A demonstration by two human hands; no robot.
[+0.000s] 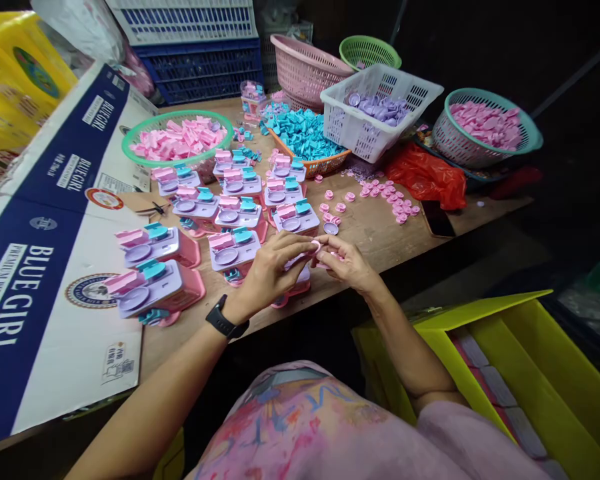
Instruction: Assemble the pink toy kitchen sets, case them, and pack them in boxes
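Observation:
Near the table's front edge my two hands meet. My left hand [283,261], with a black watch on its wrist, pinches a small round pink plastic piece [315,247] between thumb and fingers. Fingers of my right hand [347,263] close on the same piece from the other side; more pink shows under them, partly hidden. Below my hands a purple-topped toy unit [300,283] is mostly covered. Several similar toy units [233,250], with purple tops, round dishes, and pink and blue flaps, stand in rows to the left. A loose purple dish [331,229] lies just beyond my right hand.
Small pink pieces [393,199] are scattered at right, near a dark phone [436,220] and a red plastic bag [430,175]. Behind stand a green-rimmed basket [130,150], an orange tray [325,162] and a white basket [350,143]. A yellow box [485,310] stands below right.

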